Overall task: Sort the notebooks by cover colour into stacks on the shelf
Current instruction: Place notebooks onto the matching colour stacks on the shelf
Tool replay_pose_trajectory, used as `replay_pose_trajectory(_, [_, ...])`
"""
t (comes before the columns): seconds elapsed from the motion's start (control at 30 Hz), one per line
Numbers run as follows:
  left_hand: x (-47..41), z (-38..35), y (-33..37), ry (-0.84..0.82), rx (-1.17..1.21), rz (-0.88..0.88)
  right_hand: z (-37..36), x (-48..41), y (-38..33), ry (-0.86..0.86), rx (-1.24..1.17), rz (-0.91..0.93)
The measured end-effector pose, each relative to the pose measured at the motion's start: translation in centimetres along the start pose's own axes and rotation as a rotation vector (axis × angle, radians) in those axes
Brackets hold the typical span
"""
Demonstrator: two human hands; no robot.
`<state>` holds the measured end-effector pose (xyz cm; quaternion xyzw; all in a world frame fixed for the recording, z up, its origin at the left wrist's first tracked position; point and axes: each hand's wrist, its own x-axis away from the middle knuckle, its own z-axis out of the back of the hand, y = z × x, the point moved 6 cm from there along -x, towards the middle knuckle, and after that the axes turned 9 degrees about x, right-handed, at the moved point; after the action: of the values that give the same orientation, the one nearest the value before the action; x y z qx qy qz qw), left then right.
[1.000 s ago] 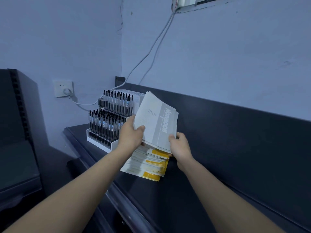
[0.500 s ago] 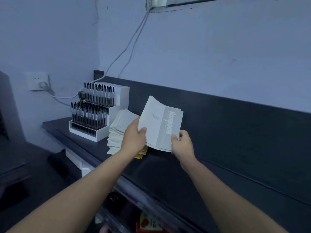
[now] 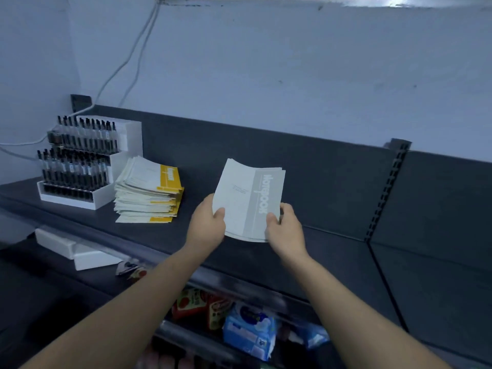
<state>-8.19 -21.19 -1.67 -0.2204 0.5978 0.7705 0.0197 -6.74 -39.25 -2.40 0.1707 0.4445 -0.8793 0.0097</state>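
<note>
**Entry: grey notebooks [image 3: 247,198].** This is a thin bundle with a grey-banded cover on top. I hold it between both grips over the dark shelf [image 3: 332,251]. The far edge is tipped up and the near edge hangs low over the shelf surface. Its long axis runs away from me toward the back panel, and the titled grey band lies along the right side.

**Left grip [image 3: 206,225].** It is closed on the near-left corner, thumb on the cover and fingers underneath.

**Right grip [image 3: 286,230].** It is closed on the near-right corner, thumb pressing the grey band and fingers curled under.

**Yellow notebooks [image 3: 149,193].** This loose stack sits well to the left of the bundle, just beside the pen display [image 3: 80,166]. My left grip is the nearer of the two to it.

**Governing relation.** Bare shelf lies directly below and beyond the bundle, with a clear strip separating it from the yellow stack. I judge the next move to be a straight lowering that lays the bundle flat, long axis unchanged, to start a separate grey stack.

**Change on record.** A second ago the bundle was over the yellow stack, hard against the pen display. Half a second ago it still overlapped that stack's right edge. It now stands apart to the right, and both grips hold the same corners as before.

**Also present.** Packaged goods [image 3: 247,334] sit on the tier below.
</note>
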Motion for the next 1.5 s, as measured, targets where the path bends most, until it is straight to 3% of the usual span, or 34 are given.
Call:
replay_pose_trajectory(0.8, [20.8,-33.4,10.2,-0.322,0.214,0.005,34.3,12.7,20.9,0.245,0.288,-0.180])
replay_pose_trajectory(1.2, [25.3,-50.5,14.6,-0.534,0.203,0.023,48.0,12.9,32.3,0.332,0.362,-0.353])
replay_pose_trajectory(1.5, [26.4,-63.7,15.9,-0.758,0.030,-0.007,57.0,10.6,41.0,0.328,0.472,-0.462])
